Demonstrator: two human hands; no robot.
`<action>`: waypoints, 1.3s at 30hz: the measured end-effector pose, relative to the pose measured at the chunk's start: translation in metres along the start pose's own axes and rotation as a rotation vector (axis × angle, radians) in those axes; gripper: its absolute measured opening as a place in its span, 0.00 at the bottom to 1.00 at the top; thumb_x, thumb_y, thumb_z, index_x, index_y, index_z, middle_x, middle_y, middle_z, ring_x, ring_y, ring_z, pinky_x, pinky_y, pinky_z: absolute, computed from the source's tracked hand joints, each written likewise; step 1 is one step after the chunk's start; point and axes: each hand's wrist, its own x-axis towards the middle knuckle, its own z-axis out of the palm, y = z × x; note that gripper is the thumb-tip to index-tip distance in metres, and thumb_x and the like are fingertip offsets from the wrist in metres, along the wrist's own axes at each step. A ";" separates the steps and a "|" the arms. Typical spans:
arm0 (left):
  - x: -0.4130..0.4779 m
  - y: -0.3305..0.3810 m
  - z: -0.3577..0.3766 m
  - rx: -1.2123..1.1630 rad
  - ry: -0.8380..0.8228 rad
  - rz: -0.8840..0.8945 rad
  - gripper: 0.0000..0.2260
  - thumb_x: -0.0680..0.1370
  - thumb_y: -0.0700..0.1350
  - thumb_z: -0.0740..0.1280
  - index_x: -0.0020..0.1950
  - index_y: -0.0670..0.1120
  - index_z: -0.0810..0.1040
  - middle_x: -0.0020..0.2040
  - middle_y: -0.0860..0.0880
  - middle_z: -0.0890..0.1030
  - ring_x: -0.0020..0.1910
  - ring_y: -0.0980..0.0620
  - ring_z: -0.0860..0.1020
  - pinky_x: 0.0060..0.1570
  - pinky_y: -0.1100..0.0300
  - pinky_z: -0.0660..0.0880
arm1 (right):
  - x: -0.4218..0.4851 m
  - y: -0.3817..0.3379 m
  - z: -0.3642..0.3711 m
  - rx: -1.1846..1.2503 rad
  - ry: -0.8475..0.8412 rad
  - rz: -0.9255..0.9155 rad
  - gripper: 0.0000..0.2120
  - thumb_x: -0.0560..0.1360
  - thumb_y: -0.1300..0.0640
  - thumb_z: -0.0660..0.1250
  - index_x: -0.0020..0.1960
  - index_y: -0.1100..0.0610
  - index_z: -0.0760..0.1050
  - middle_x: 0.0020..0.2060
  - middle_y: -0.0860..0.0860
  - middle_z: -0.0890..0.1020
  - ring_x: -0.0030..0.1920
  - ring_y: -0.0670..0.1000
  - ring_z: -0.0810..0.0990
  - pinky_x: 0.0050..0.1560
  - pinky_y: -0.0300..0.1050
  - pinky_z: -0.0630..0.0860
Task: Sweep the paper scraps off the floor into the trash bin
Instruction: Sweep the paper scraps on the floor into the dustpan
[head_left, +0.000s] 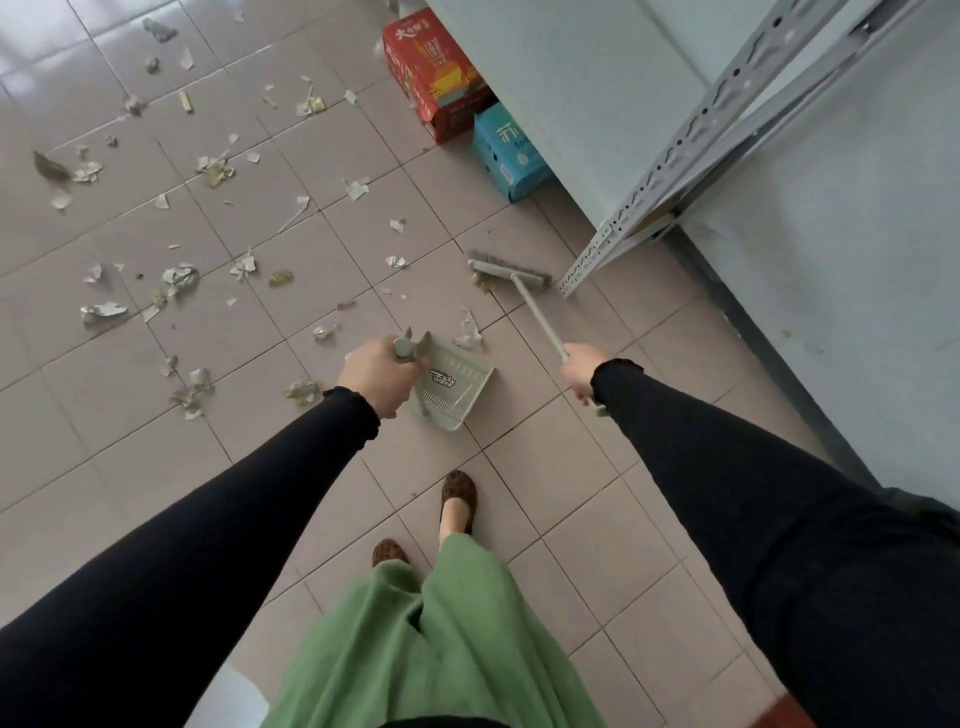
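Scraps (179, 275) litter the floor (545, 467), mostly ahead and left of my fingers. A hard stroke could flick them past the dustpan (452, 384). My left hand (376, 376) grips its handle and my right hand (582, 369) grips the broom (511, 270), both arms outstretched.

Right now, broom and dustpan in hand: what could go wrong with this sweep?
1. The broom sits near the shelf leg and blue box; a stroke that way could push scraps under the shelf.
2. Most paper scraps lie spread far left of the dustpan; long sweeps may scatter light pieces.
3. No trash bin is clearly in view; carrying a full pan far could spill.
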 end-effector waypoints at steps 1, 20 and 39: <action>0.002 0.005 0.001 0.003 -0.016 -0.008 0.08 0.79 0.48 0.65 0.44 0.45 0.74 0.32 0.46 0.74 0.29 0.48 0.71 0.26 0.58 0.69 | 0.000 0.009 0.004 -0.077 -0.012 -0.002 0.18 0.79 0.68 0.54 0.67 0.60 0.70 0.39 0.59 0.76 0.32 0.56 0.73 0.39 0.53 0.79; -0.034 -0.009 0.004 -0.141 -0.139 -0.111 0.05 0.81 0.48 0.64 0.51 0.47 0.72 0.45 0.43 0.76 0.25 0.52 0.67 0.21 0.63 0.67 | -0.118 0.061 0.042 0.056 -0.206 -0.011 0.26 0.82 0.59 0.55 0.78 0.46 0.62 0.38 0.52 0.74 0.30 0.49 0.69 0.25 0.40 0.69; -0.170 -0.169 -0.073 -0.119 0.007 -0.002 0.03 0.80 0.47 0.67 0.53 0.52 0.78 0.35 0.48 0.73 0.25 0.52 0.66 0.24 0.59 0.68 | -0.174 0.051 0.148 0.469 -0.045 -0.024 0.27 0.82 0.61 0.57 0.80 0.49 0.60 0.36 0.52 0.72 0.27 0.46 0.67 0.23 0.39 0.66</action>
